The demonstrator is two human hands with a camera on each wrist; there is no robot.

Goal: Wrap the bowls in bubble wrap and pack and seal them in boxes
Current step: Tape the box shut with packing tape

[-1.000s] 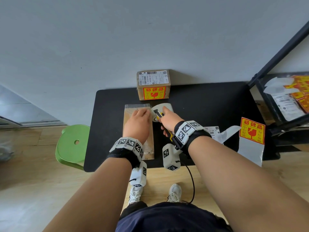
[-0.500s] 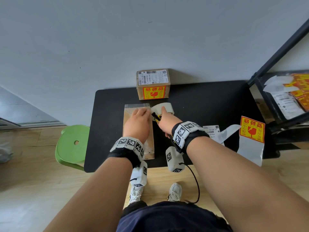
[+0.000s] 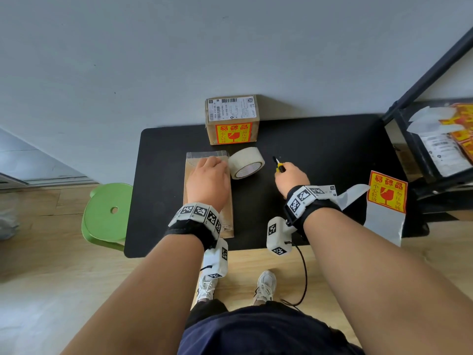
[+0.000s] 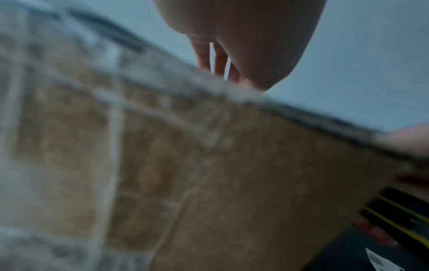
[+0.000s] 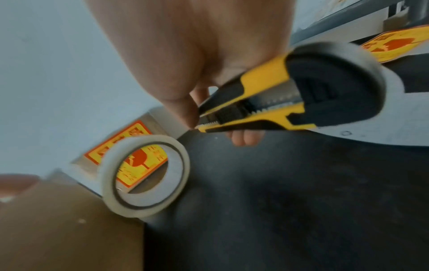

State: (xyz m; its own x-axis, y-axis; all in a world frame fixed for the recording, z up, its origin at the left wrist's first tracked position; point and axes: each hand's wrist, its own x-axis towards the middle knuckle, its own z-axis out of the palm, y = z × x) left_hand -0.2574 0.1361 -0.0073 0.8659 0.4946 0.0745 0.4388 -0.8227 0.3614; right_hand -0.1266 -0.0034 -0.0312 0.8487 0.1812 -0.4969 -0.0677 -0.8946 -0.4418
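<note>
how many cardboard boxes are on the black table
2. A labelled box stands at the table's far edge by the wall; a flattened box lies under the left hand. Others may be out of view.

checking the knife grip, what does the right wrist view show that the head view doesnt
Only the right wrist view shows the utility knife's slider and toothed track, with the right hand wrapped round its handle. Only the head view shows the left hand flat on the taped cardboard, and the green stool. Both show the tape roll and the labelled box.
</note>
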